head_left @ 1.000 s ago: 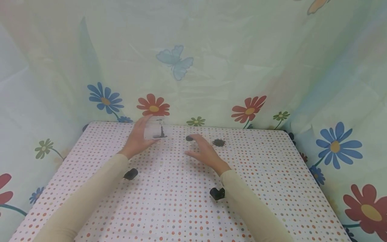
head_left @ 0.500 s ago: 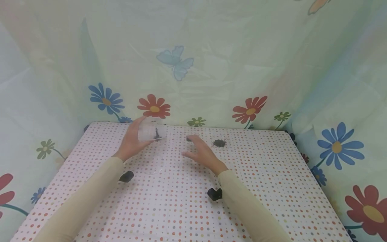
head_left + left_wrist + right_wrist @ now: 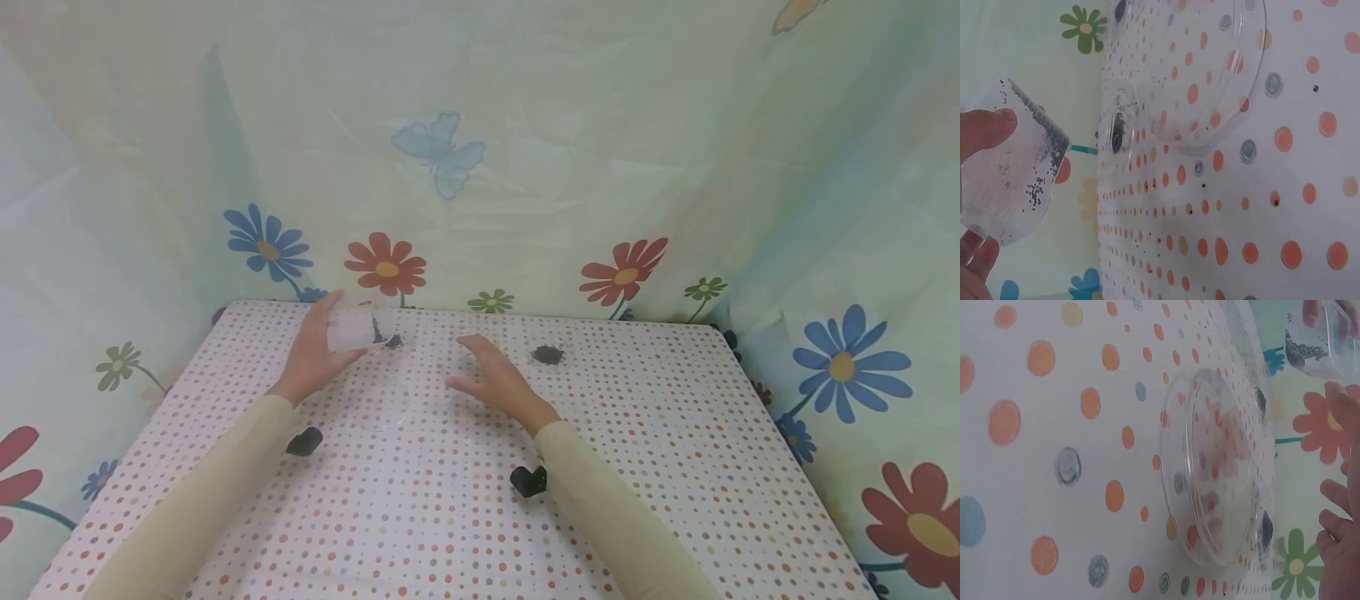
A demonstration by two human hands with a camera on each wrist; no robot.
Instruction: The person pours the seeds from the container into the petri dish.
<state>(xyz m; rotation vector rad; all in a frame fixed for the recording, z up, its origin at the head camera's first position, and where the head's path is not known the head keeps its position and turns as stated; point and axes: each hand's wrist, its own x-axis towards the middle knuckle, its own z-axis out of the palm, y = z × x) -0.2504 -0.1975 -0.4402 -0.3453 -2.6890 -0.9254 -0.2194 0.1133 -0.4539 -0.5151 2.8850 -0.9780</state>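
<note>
My left hand [image 3: 311, 350] grips a clear plastic tub [image 3: 1016, 162] between thumb and fingers. The tub is tilted, and small black grains [image 3: 1054, 140] cling along its wall and corner. Just right of it in the head view lies a small dark pile of grains [image 3: 393, 342]. In the left wrist view, dark grains sit in a small clear dish [image 3: 1131, 109]. My right hand [image 3: 502, 387] is held out with fingers and thumb apart and nothing between them. Near it, a large clear round dish [image 3: 1189, 444] lies on the table.
Another dark pile of grains [image 3: 548, 355] lies right of my right hand. A few stray grains [image 3: 1204, 185] dot the spotted table cover [image 3: 420, 517]. Flowered curtains [image 3: 540, 167] hang behind and at both sides.
My left hand has drawn the tub leftward, and the dark pile beside it now shows separately. The right hand has shifted slightly left; the dark patch at its fingertips is now hidden.
</note>
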